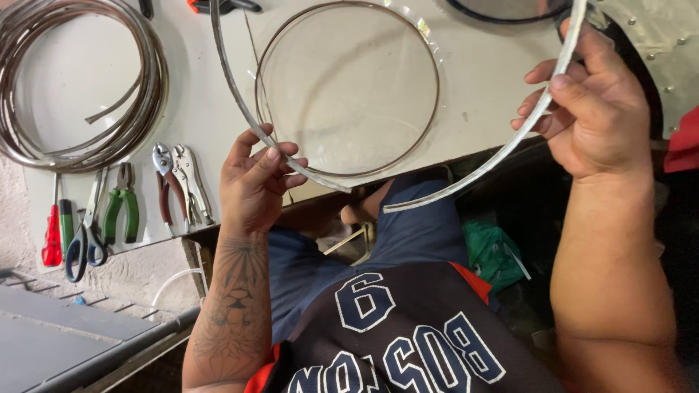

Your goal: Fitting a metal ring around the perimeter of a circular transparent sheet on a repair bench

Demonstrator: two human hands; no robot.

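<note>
I hold a long thin strip of silvery metal [231, 86], bent into an open hoop with its two ends near each other above my lap. My left hand [255, 178] pinches the strip near its left end. My right hand [593, 109] grips the strip's other side [510, 145], fingers wrapped around it. Behind the hoop, a clear round disc with a dark rim [348, 87] lies flat on the white worktable [480, 73].
A coil of metal strip [84, 87] lies at the table's left. Near the front edge lie locking pliers [178, 189], green-handled pliers [120, 211], scissors [84, 233] and a red screwdriver [52, 233]. A green cloth [495, 251] sits below the table.
</note>
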